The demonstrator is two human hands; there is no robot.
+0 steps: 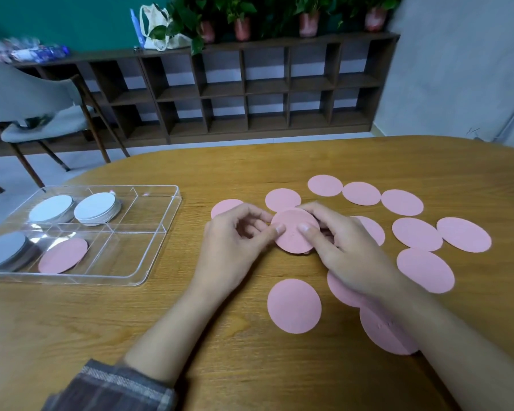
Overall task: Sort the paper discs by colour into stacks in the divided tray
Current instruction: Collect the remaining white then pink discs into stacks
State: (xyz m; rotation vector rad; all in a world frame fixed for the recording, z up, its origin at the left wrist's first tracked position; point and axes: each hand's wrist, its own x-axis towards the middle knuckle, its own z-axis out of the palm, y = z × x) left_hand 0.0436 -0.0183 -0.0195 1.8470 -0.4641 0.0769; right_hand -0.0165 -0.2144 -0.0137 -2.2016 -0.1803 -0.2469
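Currently I have a pink disc (294, 234) pinched between both grips, over the desk (190, 336) near its middle. The left grip (235, 241) is clamped on its left edge with thumb and fingers, and the right grip (347, 253) is clamped on its right edge. A second edge peeks out beneath, so I may be holding more than one; I cannot tell how many. Loose discs (294, 305), all pink, lie around my grips, and some sit under my right forearm. Well off to the left is the clear tray (161, 235), holding grey stacks (97, 210) and a lone disc (63, 256), pink, in a near compartment. My worry is that thin paper slides, so a slack pinch could let the bundle fan out or shed a sheet on the way across. My forearm could also drag the discs beneath it, and a careless drop could land pink on grey.
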